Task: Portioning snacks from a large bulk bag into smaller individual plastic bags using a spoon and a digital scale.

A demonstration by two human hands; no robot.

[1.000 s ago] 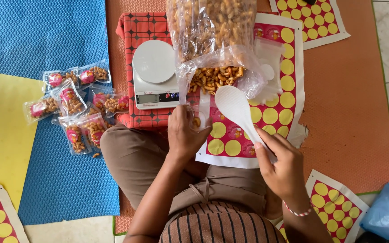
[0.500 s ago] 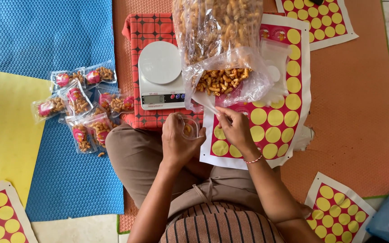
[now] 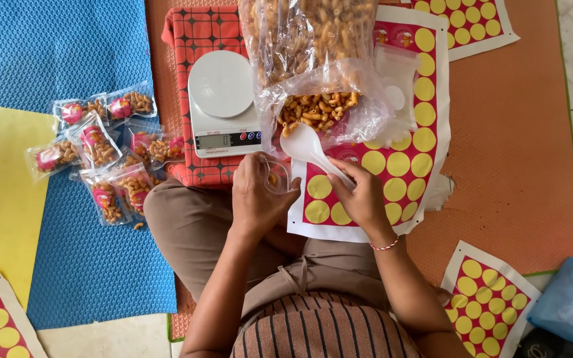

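Here the small clear pouch (image 3: 277,176) sits pinched in the left hand (image 3: 258,197), mouth held open toward the white plastic spoon (image 3: 308,147) so pieces can drop straight in. The right hand (image 3: 364,199) is closed around the spoon's handle, its bowl pointing up at the big open bag of fried macaroni snacks (image 3: 316,73) just beyond both hands. Beyond the left hand stands a digital kitchen scale (image 3: 223,106), and filled packets (image 3: 101,156) lie well off to its left.

Head camera – straight down, close over lap.
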